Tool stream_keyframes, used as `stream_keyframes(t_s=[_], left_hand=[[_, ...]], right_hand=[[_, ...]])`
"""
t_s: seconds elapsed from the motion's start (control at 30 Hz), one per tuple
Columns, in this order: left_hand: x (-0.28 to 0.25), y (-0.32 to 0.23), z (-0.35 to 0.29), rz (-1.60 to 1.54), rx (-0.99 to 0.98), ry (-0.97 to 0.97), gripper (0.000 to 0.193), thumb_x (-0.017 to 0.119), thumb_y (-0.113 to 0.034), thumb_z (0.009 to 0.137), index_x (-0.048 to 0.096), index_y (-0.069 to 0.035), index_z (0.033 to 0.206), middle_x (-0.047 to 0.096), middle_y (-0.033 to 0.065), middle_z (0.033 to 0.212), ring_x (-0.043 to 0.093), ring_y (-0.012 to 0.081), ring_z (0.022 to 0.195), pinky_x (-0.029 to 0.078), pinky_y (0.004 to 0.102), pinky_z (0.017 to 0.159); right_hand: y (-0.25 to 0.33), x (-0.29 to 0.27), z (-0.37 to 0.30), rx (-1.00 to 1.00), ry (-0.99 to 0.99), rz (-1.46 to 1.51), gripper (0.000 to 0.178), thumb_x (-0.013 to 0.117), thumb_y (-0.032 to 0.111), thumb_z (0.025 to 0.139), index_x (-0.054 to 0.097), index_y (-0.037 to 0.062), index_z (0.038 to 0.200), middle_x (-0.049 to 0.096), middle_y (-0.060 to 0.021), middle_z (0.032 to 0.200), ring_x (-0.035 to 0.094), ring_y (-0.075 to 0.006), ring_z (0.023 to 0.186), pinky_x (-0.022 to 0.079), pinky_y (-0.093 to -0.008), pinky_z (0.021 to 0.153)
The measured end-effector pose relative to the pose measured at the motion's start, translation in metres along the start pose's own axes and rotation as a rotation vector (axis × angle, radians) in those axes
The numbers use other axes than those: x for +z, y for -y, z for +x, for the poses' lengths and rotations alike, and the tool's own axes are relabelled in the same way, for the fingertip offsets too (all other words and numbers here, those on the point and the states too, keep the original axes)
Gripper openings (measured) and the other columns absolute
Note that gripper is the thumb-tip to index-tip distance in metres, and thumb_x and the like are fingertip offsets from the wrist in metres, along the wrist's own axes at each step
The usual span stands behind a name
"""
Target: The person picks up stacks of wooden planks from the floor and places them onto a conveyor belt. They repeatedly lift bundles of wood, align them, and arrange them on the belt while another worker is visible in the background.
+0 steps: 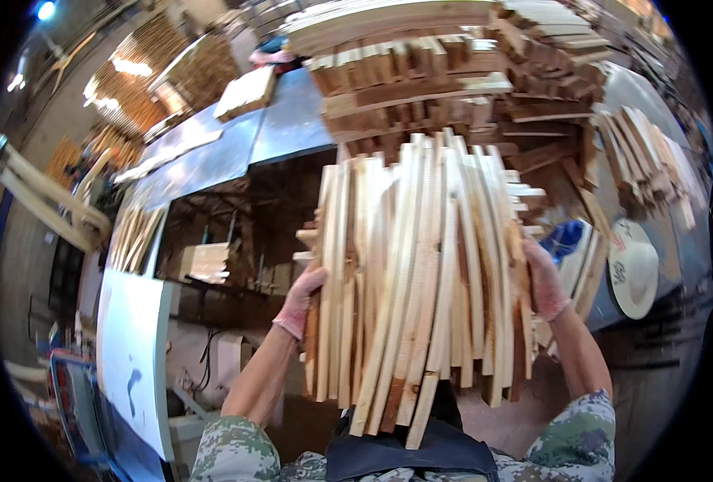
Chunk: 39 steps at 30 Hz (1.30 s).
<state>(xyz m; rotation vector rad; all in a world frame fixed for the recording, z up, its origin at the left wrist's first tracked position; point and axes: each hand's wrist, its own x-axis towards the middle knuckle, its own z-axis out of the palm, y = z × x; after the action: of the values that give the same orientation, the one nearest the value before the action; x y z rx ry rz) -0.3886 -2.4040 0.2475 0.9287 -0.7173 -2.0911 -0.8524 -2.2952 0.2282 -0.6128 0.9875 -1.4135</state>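
Carrying step: my left hand (299, 304) and right hand (546, 283) grip the slat bundle (421, 281), pressed against its sides; next needs level footing on the stack (453, 72).

Pale, rough-sawn wooden slats (421, 281); dull metal tabletop (236, 145).

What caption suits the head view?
Both gloved hands, left hand and right hand, hold a bundle of wooden slats.
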Motion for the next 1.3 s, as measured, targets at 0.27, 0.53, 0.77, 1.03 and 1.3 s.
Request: stream_keyframes(t_s=[0.27,0.53,0.77,1.03,1.3], left_hand=[[-0.011,0.009,0.012,0.123,0.048,-0.009,0.079,0.074,-0.017,0.091,0.038,-0.007,0.161,0.066,0.0154,0.134,0.072,0.0264,0.111,0.064,0.0421,0.094],[-0.045,0.03,0.036,0.176,0.138,0.046,0.09,0.084,-0.018,0.083,0.039,-0.004,0.16,0.063,0.0126,0.142,0.067,0.0263,0.12,0.057,0.0409,0.105],[-0.039,0.022,0.001,0.22,0.102,-0.001,0.1,0.085,-0.027,0.082,0.032,-0.005,0.164,0.06,0.0156,0.139,0.064,0.0248,0.118,0.054,0.0392,0.105],[-0.034,0.028,-0.046,0.128,0.159,0.008,0.09,0.081,-0.025,0.086,0.037,-0.007,0.163,0.06,0.0123,0.139,0.063,0.0232,0.121,0.053,0.039,0.108],[-0.077,0.015,-0.134,0.145,0.343,-0.109,0.098,0.081,-0.023,0.082,0.033,-0.002,0.165,0.055,0.0135,0.15,0.054,0.0234,0.134,0.042,0.0389,0.118]], right_hand=[[-0.035,-0.012,0.008,-0.179,0.049,-0.026,0.077,0.061,0.029,0.106,0.026,0.0007,0.169,0.06,-0.0102,0.146,0.062,-0.0176,0.123,0.053,-0.032,0.103],[-0.019,0.003,0.011,-0.292,0.002,-0.105,0.086,0.069,0.034,0.096,0.032,-0.0041,0.163,0.065,-0.0139,0.137,0.068,-0.0226,0.114,0.056,-0.0336,0.093],[-0.037,-0.02,0.018,0.07,-0.199,-0.071,0.014,0.067,0.016,0.091,0.059,0.0103,0.081,0.058,-0.0011,0.078,0.059,-0.0173,0.075,0.051,-0.0336,0.077],[-0.008,0.037,-0.021,0.022,-0.178,-0.2,0.016,0.071,0.014,0.089,0.061,0.0091,0.077,0.055,0.0039,0.078,0.052,-0.0118,0.071,0.045,-0.0315,0.074],[-0.018,0.102,-0.029,-0.076,0.058,-0.341,0.031,0.074,0.031,0.093,0.07,0.0021,0.103,0.07,-0.0088,0.094,0.071,-0.025,0.084,0.063,-0.0423,0.079]])
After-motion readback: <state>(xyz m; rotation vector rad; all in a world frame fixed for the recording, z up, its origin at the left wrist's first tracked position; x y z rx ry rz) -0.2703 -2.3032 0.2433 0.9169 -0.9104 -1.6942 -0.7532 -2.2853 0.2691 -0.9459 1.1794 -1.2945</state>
